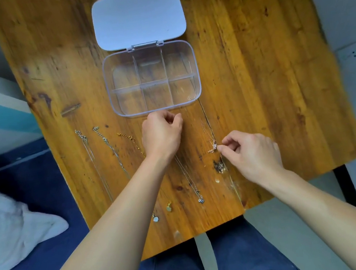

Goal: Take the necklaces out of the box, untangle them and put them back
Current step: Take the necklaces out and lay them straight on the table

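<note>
A clear plastic box (195, 65) with several compartments lies open on the wooden table, its white lid (138, 18) folded back. Several necklaces lie stretched out in front of it: two silver chains (111, 147) at the left, a gold chain (128, 136), and a silver one (190, 182) under my left wrist. My left hand (162, 134) is closed just below the box's front wall; what it pinches is too fine to see. My right hand (253, 150) pinches the pendant end of a thin rose-gold necklace (210, 141) whose chain runs up to the box's front right corner.
The wooden table (266, 79) has a long crack running down from the box and a dark knot by my right hand. A bed with a blue sheet and a white pillow (11, 229) stands at the left. My legs are under the table's near edge.
</note>
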The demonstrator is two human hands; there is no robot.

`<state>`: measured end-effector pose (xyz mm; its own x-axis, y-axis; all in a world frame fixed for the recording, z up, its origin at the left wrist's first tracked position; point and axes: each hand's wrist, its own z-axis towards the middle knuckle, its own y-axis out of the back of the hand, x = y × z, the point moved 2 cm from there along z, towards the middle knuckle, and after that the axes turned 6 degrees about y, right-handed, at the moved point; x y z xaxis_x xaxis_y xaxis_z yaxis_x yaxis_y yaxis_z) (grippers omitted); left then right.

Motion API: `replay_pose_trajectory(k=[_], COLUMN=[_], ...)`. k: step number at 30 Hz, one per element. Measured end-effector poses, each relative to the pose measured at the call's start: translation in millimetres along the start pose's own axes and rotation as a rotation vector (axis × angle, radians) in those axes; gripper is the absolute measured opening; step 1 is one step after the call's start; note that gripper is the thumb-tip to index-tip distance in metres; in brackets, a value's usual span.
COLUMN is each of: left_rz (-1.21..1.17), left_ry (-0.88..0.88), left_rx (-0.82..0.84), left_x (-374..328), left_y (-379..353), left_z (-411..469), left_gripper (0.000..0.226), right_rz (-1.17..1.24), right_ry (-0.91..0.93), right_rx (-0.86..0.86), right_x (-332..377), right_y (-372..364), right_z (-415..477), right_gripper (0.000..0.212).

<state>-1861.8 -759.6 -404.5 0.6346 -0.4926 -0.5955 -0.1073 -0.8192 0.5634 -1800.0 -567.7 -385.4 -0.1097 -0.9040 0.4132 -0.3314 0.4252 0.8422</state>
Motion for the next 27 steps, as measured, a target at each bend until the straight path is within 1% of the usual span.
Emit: replay_pose_trajectory(k=[2,7,10,11,13,16,18,20,21,23,25,27], left_rz=[-0.03,-0.144,-0.178,-0.194,-0.321,-0.584,-0.695,-0.796,-0.814,-0.774,-0.753,-0.781], left_ry=[0.027,0.147,0.175,0.17,0.192,0.33,0.384,0.404,0.393,0.328,0.293,0.319], left_rx=[-0.012,-0.046,-0.059,-0.032,0.132,0.457,0.575,0.622,0.62,0.559,0.453,0.336], left_x=[-4.5,-14.9,-22.4,-25.9,-32.7,-40.2,-41.6,-41.6,-41.0,-36.7,-27.4,-14.8], left_y=[-6.2,-20.2,-30.6,-35.0,-46.0,-59.3,-62.6,-62.2,-60.4,-53.1,-43.0,-30.9], left_z=[-0.9,-2.9,-5.6,-6.4,-7.5,-5.6,-5.1,-6.0,-6.7,-7.6,-7.0,-6.0], left_gripper=[0.029,0.034,0.037,0.038,0.041,0.05,0.056,0.052,0.045,0.028,0.016,0.009], right_rz=[0.029,0.011,0.121,0.176,0.283,0.402,0.482,0.614,0.692,0.81,0.871,0.894], right_ry=[0.039,0.113,0.162,0.165,0.116,-0.036,-0.122,-0.19,-0.224,-0.288,-0.339,-0.382], right_rx=[-0.018,-0.013,0.022,0.038,0.077,0.099,0.096,0.099,0.096,0.085,0.075,0.059], right_x=[5.0,9.3,-0.4,-4.0,-12.5,-26.6,-35.3,-42.5,-46.0,-52.3,-57.5,-61.8], right_y=[-4.0,-13.3,-7.7,-6.3,-5.4,-7.7,-8.2,-7.0,-6.2,-3.4,0.6,4.6], right_z=[5.9,8.3,-3.1,-8.1,-17.1,-22.6,-23.8,-26.0,-27.9,-32.3,-36.9,-42.3], right_gripper=[0.022,0.012,0.012,0.013,0.017,0.02,0.02,0.02,0.02,0.019,0.015,0.013])
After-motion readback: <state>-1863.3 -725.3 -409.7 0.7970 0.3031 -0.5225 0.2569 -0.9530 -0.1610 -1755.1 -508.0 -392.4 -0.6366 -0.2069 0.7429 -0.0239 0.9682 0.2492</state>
